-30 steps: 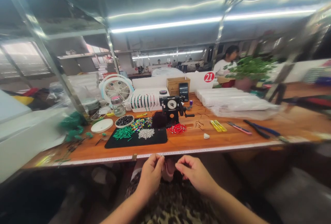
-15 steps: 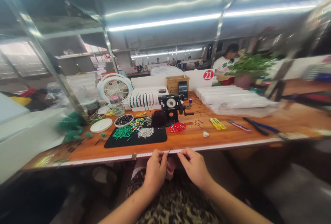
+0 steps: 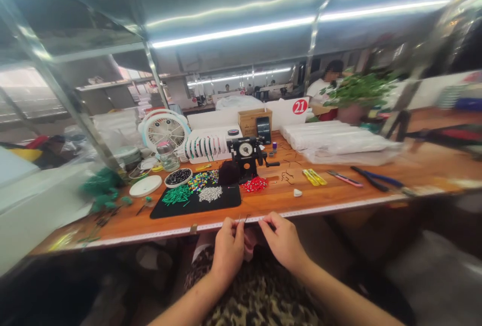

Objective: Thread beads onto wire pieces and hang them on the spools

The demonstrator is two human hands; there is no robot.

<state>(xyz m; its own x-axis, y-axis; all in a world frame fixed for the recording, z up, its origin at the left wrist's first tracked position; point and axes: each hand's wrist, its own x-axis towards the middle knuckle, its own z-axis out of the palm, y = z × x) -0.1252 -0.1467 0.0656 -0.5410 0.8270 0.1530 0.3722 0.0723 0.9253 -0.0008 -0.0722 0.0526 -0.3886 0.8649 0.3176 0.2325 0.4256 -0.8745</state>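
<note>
Both hands are at the front edge of the wooden table. My left hand (image 3: 229, 248) is closed in a pinch, thumb against forefinger. From its fingertips stick up a thin pale needle-like tip and a short bent end of thin dark cord (image 3: 247, 217). A little to the right, my right hand (image 3: 283, 240) pinches with thumb and forefinger; what is in them is too small to make out. Beyond the hands, a black mat (image 3: 226, 204) carries green tube beads (image 3: 176, 195), silver beads (image 3: 211, 194) and multicoloured beads (image 3: 199, 181). Red beads (image 3: 254, 184) lie beside it.
Behind the mat stands a black hand-cranked device (image 3: 246, 152). To the right lie yellow packets (image 3: 314, 177), a pink cutter (image 3: 344, 179) and blue-handled pliers (image 3: 382, 179). A measuring tape (image 3: 312, 211) lines the front edge. A person (image 3: 320, 90) sits at the back right.
The view has shifted slightly, so the table's things appear a little further left. Both hands keep their pinches in nearly the same place.
</note>
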